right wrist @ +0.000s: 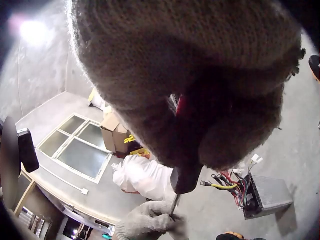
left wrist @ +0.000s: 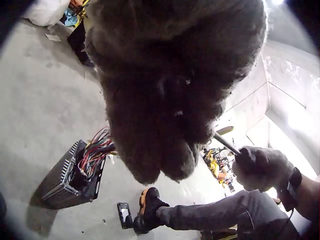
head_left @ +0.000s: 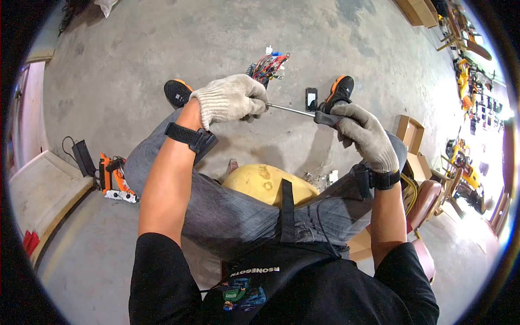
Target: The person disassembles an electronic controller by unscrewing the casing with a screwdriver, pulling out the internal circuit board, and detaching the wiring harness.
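Observation:
My right hand (head_left: 364,135), in a knitted glove, grips the dark handle (head_left: 326,119) of a screwdriver. Its metal shaft (head_left: 291,110) runs across to my gloved left hand (head_left: 230,98), whose fingers pinch the far end; the tip is hidden there. Beyond the left hand, a bundle of coloured wires (head_left: 266,67) comes out of a finned metal box (left wrist: 65,180), seen on the floor in the left wrist view. In the right wrist view the handle (right wrist: 187,177) points down toward the left hand (right wrist: 145,220).
A small black device (head_left: 311,99) lies on the floor near the right shoe (head_left: 340,89). Between the legs is a yellow rounded object (head_left: 265,183). An orange tool (head_left: 114,179) stands at the left; cardboard boxes (head_left: 410,132) and chairs are at the right.

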The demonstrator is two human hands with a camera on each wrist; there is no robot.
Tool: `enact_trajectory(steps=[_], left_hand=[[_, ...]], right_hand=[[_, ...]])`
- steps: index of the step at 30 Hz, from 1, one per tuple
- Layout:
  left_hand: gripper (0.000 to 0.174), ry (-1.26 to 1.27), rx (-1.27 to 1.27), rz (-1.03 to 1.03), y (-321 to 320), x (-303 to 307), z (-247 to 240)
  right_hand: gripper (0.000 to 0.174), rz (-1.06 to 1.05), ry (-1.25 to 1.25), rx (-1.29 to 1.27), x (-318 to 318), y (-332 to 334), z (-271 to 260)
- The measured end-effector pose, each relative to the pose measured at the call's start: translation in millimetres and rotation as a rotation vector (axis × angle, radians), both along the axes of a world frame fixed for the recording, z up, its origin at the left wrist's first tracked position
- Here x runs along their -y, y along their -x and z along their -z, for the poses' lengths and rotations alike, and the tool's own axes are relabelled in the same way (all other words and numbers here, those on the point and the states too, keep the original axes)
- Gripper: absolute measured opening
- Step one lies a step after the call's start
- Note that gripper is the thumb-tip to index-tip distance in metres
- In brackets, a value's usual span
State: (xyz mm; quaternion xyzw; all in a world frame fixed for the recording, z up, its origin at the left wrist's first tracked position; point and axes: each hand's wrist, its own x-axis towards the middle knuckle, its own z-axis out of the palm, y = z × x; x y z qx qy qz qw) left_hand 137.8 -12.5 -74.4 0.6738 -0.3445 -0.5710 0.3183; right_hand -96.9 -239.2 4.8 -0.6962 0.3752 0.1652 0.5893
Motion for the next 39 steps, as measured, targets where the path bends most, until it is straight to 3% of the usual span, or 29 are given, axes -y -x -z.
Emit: enact_trajectory(steps=[9,18,24,30,36,39], left_hand=[[0.025,-0.089,-0.093,0.086,1.4,-4.4,-0.4],[0.022,-0.059,-0.08,0.014,1.8,-2.3,2.2],[0.021,-0.055,-0.112,-0.022,2.4,-2.0,3.3],[0.027,0.041,-0.107,-0.042,-1.3,-2.9,9.4],[0.04,0.078,0.173,-0.069,-10.1,-8.0,13.7],[0.045,-0.03,0.337,-0.027,-13.8,-6.9,6.8]], right_hand=[[0.037,0.032,-0.074,0.047,0.9,11.0,10.7],[0.036,0.155,-0.099,0.013,-3.8,10.5,16.7],[0.039,0.052,-0.068,0.012,-8.6,10.6,11.2],[0.04,0.132,-0.136,0.046,-4.7,14.0,22.2],[0.04,0.165,-0.117,0.042,-0.3,15.4,24.7],[0.041,0.194,-0.135,0.051,5.8,18.5,25.3]])
